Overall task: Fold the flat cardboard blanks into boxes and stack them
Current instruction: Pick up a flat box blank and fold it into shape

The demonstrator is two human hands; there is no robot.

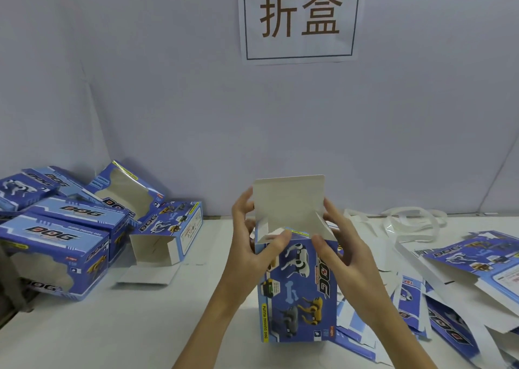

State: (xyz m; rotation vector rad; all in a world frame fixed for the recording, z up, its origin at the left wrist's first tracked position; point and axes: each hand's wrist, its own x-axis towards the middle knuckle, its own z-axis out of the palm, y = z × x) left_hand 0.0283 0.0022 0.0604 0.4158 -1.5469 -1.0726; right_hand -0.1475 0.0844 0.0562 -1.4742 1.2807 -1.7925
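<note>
A blue printed box stands upright on the white table in front of me, its top open. Its white lid flap points up. My left hand grips the box's upper left corner, thumb pressing a small side flap inward. My right hand grips the upper right corner, fingers at the right side flap. Folded boxes are piled at the left. Flat blanks lie in a loose heap at the right.
One folded box lies on its side with its end open, beside the left pile. White plastic strapping is coiled at the back right. A paper sign hangs on the grey wall behind the table.
</note>
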